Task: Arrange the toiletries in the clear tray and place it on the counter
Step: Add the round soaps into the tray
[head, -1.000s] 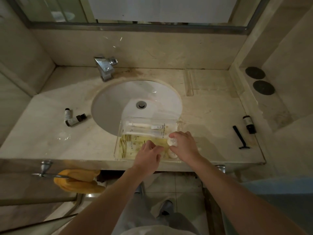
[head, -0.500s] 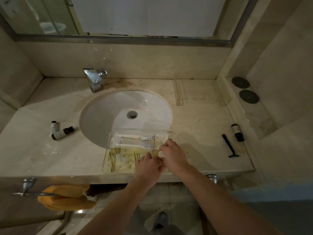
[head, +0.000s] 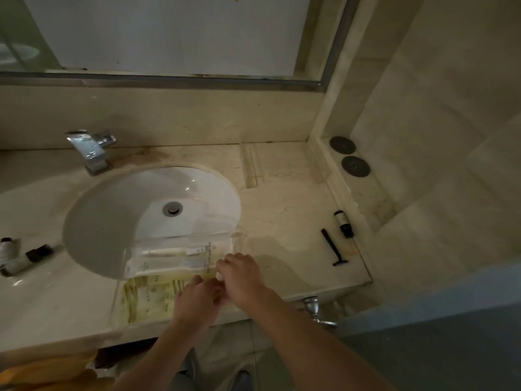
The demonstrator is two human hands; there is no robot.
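On the bathroom worktop (head: 282,221), both hands work in the clear tray (head: 174,266); the right hand (head: 242,277) pinches a small white thing, the left hand (head: 197,303) I cannot tell, so set it down gently.

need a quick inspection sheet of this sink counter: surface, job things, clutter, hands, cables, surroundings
surface: marble counter with white sink, stained near the faucet.
job's things: clear tray at the front edge, partly over the sink, holding toothbrush packets and yellow sachets; two small bottles lie at far left; razor and dark-capped bottle lie at right.
clutter: two dark round discs on the side ledge.
hands: left hand in the tray; right hand pinches a small white item.
cables: nothing seen.
surroundings: mirror above, tiled wall right, yellow cloth below.
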